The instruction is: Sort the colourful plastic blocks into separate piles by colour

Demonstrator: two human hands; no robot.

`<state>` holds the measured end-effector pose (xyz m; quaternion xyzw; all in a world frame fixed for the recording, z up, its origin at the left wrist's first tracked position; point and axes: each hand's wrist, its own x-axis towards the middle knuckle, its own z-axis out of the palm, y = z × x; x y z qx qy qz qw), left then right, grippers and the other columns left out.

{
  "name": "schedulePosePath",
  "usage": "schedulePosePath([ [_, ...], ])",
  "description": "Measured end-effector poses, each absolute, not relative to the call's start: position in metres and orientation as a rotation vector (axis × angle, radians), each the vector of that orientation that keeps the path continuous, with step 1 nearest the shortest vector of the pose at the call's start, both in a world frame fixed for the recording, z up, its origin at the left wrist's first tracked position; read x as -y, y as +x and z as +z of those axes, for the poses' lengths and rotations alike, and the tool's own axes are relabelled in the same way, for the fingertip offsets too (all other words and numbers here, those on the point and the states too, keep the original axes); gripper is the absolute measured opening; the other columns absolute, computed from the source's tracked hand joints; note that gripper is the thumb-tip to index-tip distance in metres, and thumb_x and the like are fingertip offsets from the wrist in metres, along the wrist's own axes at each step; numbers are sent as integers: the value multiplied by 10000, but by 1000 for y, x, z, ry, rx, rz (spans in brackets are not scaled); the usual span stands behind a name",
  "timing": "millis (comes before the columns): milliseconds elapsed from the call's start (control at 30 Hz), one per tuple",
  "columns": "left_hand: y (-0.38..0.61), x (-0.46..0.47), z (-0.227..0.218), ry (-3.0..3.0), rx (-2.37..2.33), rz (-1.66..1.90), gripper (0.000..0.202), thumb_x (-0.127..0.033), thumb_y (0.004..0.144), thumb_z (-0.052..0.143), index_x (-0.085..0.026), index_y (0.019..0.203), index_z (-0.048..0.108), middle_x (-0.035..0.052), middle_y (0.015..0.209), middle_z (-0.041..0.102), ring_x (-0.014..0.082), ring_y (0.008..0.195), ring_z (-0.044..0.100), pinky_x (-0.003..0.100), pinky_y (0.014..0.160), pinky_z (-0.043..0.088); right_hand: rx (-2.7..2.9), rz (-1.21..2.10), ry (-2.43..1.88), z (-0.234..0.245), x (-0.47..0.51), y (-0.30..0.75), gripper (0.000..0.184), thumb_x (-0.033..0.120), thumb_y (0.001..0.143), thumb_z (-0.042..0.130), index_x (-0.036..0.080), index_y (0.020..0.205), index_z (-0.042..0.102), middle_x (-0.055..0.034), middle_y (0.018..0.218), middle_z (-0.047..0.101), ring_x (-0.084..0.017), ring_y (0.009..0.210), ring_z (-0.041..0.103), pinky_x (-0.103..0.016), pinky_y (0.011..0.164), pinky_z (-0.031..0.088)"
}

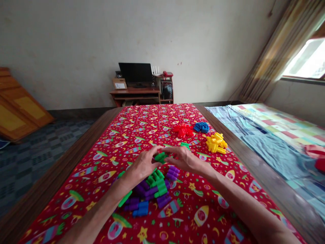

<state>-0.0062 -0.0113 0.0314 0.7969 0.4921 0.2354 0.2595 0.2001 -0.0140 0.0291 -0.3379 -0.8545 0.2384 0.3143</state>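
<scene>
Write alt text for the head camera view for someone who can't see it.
A person's left hand and right hand meet at a green plastic block above a heap of green and purple blocks on a red rocket-print tablecloth. A red cluster, a blue cluster and a yellow cluster lie farther along.

A wooden computer desk (134, 91) stands against the pale plaster wall (76, 44), and daylight is coming through the curtained window (308, 59).

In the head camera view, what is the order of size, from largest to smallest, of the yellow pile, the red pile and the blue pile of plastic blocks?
1. Yellow pile and red pile: they look alike, and the yellow sits nearer the camera, so I cannot rank them.
2. Blue pile: smallest.
</scene>
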Motion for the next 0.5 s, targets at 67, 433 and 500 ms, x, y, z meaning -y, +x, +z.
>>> schedulePosePath([
  [67, -3, 14, 30, 2147, -1256, 660, 559, -206, 742, 669, -258, 1279, 525, 18, 1115, 719, 223, 954, 701, 286, 789, 553, 2266, 599, -900, 28, 15, 197, 281, 236, 916, 545, 180, 1158, 677, -28, 838, 725, -102, 634, 598, -188, 581, 383],
  [433, -48, 7, -4, 2513, -1415, 213, 348, -233, 747, 677, -238, 1095, 665, 80, 1181, 674, 276, 1126, 612, 378, 1002, 452, 2158, -128, -2040, 20, -25, 264, 226, 134, 886, 506, 118, 769, 699, -149, 718, 685, -198, 645, 634, -267, 550, 360],
  [500, -47, 7, -11, 2538, -1427, 220, 369, -214, 738, 677, -240, 1106, 664, 84, 1201, 662, 282, 1180, 581, 382, 1040, 422, 2247, -112, -1970, 18, -22, 260, 242, 193, 901, 525, 131, 738, 694, -153, 706, 680, -201, 641, 635, -268, 550, 371],
])
